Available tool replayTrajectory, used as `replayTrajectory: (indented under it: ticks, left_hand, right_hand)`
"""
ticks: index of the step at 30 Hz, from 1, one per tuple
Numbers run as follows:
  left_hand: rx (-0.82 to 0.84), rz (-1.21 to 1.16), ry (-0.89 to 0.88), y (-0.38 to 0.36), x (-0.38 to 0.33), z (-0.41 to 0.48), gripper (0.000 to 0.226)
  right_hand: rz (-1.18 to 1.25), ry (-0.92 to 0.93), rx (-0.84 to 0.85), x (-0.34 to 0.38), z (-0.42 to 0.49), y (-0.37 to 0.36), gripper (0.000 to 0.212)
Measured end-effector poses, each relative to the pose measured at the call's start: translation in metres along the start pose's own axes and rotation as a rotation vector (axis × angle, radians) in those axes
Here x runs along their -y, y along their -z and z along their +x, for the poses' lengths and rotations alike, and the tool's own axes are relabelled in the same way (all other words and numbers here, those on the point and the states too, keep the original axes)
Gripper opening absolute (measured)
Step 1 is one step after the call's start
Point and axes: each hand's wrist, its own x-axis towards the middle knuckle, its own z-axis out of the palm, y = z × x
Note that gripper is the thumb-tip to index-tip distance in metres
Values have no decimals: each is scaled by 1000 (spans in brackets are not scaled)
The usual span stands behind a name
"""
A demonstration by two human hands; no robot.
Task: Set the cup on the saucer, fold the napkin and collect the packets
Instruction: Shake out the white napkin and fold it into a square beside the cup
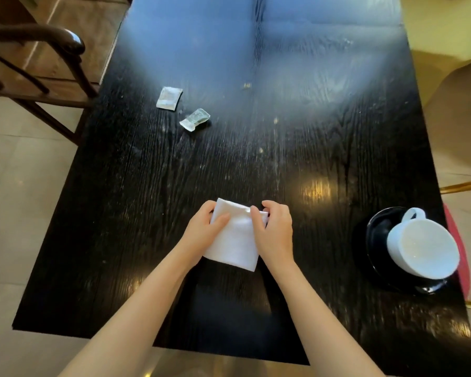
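A white napkin (235, 240) lies folded into a small rectangle on the black table (147, 202), near the front middle. My left hand (204, 229) grips its left edge and my right hand (273, 232) pinches its upper right corner. A white cup (422, 246) stands upright on a black saucer (375, 235) at the right edge of the table, handle pointing away. Two small packets lie apart from my hands at the far left: a white packet (169, 98) and a clear crumpled packet (195, 119) just beside it.
A dark wooden chair (46, 63) stands off the table's left far corner. A gold-legged seat with a red cushion (458, 240) sits against the right edge, close to the saucer. The table's front edge lies under my forearms.
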Motion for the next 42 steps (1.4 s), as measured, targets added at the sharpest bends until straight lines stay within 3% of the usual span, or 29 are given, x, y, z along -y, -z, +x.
replayTrajectory:
  ticks: [4, 8, 10, 13, 18, 24, 29, 33, 40, 42]
  left_hand:
    - [22, -340, -20, -3, 1, -15, 32]
    - [-67, -468, 92, -12, -8, -19, 34]
    - [-186, -362, 196, -22, -14, -18, 40]
    - [-386, -49, 142, -30, -17, -15, 45]
    - [-502, 163, 107, -34, -20, -18, 42]
    - [-495, 140, 133, -31, -20, -21, 42]
    - [-494, -60, 198, -25, -19, -20, 49]
    - [-529, -200, 238, -20, -15, -21, 50]
    - [-492, -99, 64, -11, -29, -22, 42]
    - [-468, -26, -13, -3, -35, -21, 39]
  right_hand:
    - [147, -229, 56, 16, -2, -5, 44]
    - [112, -234, 19, 24, -2, -5, 50]
    - [90, -213, -23, 29, -4, -6, 48]
    - [37, -171, -57, 34, -8, -7, 46]
    - [-111, -177, -88, 35, -13, -6, 45]
    - [-61, -173, -77, 33, -11, -6, 48]
    - [94, -276, -89, 33, -9, -15, 50]
    - [75, -365, -144, 34, -6, -19, 51]
    - [269, -546, -140, 40, -2, -18, 49]
    - [292, -478, -104, 45, 1, -11, 51]
